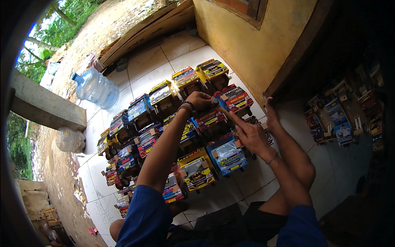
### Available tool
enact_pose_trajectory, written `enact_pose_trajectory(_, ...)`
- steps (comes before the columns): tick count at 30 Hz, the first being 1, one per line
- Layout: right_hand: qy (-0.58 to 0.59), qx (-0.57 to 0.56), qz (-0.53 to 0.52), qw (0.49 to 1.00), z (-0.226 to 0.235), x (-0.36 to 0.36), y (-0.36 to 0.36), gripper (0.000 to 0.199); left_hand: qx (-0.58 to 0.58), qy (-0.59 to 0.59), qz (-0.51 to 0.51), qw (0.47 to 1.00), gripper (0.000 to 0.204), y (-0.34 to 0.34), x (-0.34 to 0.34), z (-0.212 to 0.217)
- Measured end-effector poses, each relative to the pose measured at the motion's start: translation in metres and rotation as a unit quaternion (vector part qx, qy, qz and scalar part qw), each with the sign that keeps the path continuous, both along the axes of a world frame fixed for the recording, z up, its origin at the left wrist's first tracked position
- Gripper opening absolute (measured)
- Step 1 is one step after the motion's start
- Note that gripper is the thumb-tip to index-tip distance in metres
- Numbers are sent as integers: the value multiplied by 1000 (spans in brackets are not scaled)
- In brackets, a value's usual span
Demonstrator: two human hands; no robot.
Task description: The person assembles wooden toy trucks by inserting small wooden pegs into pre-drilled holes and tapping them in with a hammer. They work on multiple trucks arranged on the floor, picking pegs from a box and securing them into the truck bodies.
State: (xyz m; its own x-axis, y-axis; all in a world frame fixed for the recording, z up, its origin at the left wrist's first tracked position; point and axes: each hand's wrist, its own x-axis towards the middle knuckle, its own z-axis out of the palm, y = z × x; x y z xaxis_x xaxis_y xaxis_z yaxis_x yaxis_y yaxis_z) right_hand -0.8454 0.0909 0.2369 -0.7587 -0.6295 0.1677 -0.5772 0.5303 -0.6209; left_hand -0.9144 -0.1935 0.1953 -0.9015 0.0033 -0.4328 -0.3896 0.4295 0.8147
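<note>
A slim tool with a dark, blunt head [215,101] is held in the right hand [254,136], its index finger laid along the handle. The fingers of the left hand [200,100] are drawn together beside that head; whether anything is pinched there cannot be told. Just below both hands, a red toy truck [210,120] is seen among the rows, and another red truck [237,99] is set beyond the tool. Nearer the body, a blue truck [228,155] and a yellow truck [197,171] are lined up. All are stood on a white tiled floor [147,61], which is crossed by dark joints. The floor is bounded by a worn yellow wall [235,42] and, at the far end, by a low brown barrier [146,36]. At the left, a clear blue water jug [98,88] is placed near a concrete ledge [47,103], with bare, littered ground [61,175] and greenery [24,152] outside. More toy vehicles [339,117] are kept in shade at the right.
</note>
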Motion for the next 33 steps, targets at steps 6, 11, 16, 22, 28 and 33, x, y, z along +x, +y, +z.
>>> enact_pose_trajectory(6, 2, -21, -14, 1000, 0, -1, -2, 59, 9, 22, -3, 1000, 35, -3, -2, -6)
enact_pose_trajectory(11, -3, -18, -3, 1000, -1, -1, -2, 59, -2, 10, -5, 1000, 26, -4, -3, -9)
enact_pose_trajectory(16, 17, 6, 2, 1000, -4, -2, -1, 60, 28, -2, 4, 1000, 27, -2, -2, -7)
enact_pose_trajectory(22, 84, -50, -14, 995, -12, 1, -4, 64, -9, 28, -13, 999, 25, -2, 2, 1)
enact_pose_trajectory(28, 146, 66, 28, 987, -13, -4, -1, 66, 17, 8, -1, 1000, 20, 2, 4, 5)
enact_pose_trajectory(33, 192, 6, 11, 981, -12, -5, -2, 68, -2, 30, -16, 999, 19, -1, 5, 4)
